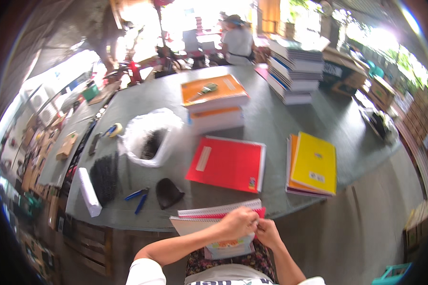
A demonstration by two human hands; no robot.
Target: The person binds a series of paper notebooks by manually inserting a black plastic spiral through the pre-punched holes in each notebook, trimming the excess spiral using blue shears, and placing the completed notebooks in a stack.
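A spiral-bound notebook (pixel 188 226) with pale pages rests tilted over my lap, against the table's near edge. A red cover (pixel 214 213) and a row of binding holes show behind its front sheet. My left hand (pixel 240 223) is closed at the right end of the binding, fingers pinched. Right beside it, my right hand (pixel 268 232) is also closed, its fingertips nearly meeting the left ones. What lies between the fingers is too small to make out. Just beyond my hands, a red notebook (pixel 228 164) lies flat on the grey-green table (pixel 138 194).
Yellow notebook (pixel 314 164) tops a small pile at right. Farther back stand an orange-topped notebook stack (pixel 214 95) and a taller stack (pixel 295 71). At left are a white bag (pixel 152 135) of black coils, loose coils (pixel 104 178), blue-handled pliers (pixel 139 197) and a dark pouch (pixel 169 193).
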